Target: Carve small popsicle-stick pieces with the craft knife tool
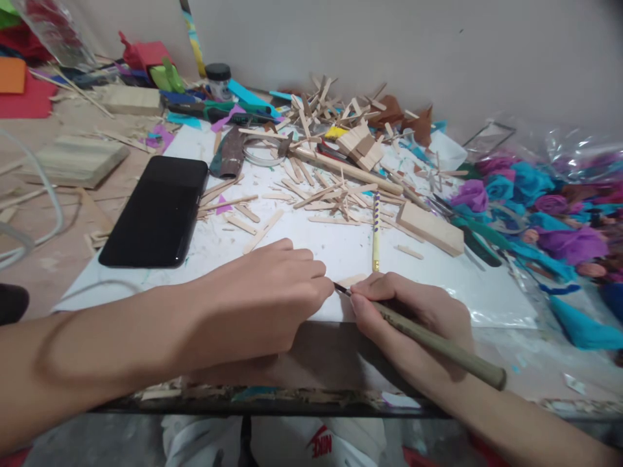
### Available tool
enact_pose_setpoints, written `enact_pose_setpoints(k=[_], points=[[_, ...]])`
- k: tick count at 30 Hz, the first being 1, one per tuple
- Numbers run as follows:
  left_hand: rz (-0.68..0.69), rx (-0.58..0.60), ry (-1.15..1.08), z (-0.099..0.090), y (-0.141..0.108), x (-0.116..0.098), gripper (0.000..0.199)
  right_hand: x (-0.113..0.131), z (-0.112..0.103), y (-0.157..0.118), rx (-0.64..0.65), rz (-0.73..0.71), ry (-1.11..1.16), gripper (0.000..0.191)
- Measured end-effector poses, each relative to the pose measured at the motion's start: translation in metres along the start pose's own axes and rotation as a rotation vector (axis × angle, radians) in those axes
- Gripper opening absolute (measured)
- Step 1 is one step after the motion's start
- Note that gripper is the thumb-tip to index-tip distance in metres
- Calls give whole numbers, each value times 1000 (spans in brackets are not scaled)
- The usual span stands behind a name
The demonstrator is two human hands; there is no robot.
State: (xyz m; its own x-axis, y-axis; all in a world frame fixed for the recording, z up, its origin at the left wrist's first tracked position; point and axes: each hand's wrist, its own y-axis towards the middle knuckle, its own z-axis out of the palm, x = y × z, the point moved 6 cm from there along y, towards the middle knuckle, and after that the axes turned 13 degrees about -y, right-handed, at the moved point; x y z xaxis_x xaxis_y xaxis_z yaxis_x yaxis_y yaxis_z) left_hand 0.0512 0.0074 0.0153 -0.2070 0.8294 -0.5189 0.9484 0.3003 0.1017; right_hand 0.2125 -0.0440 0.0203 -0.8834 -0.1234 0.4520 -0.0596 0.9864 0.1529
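My right hand [413, 311] is closed in a pinch around a slim carving knife [438, 347] with a round greenish-brown handle. The knife's dark, narrow tip points left and meets the fingers of my left hand [272, 295]. That left hand is curled, palm down, near the front of the white sheet [491, 301]; whatever its fingers grip is hidden. A pale flat wooden stick [351, 281] shows between the two hands, and I cannot tell whether it is held. Just beyond my right fingertips lies a yellow patterned pencil [376, 233].
A black phone [156, 211] lies left of the sheet's middle. Behind are scattered craft sticks [335, 194], a hammer [345, 165], a roll of clear tape [265, 150] and a wood block [431, 227]. Green-handled pliers [479, 240] and paper flowers [530, 181] lie right. The table edge [341, 408] is close.
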Motion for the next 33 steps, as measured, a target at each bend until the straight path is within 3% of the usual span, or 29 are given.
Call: enact_pose_setpoints(k=[6,13,17,24,33], points=[[24,2,3,0,1,2,16,2,-2,1,-7,0,-17,24],[59,3,-2,-9,-1,7,21,-10,-11,5,-121,132,177,14],[122,20,-26,-15,-1,8,24,-9,-13,10,-53,90,243,9],[119,29,-47,-15,-1,9,33,-13,-10,12,98,47,222,10],[109,23,-60,-16,-1,9,29,-16,-9,16,138,96,206,8]])
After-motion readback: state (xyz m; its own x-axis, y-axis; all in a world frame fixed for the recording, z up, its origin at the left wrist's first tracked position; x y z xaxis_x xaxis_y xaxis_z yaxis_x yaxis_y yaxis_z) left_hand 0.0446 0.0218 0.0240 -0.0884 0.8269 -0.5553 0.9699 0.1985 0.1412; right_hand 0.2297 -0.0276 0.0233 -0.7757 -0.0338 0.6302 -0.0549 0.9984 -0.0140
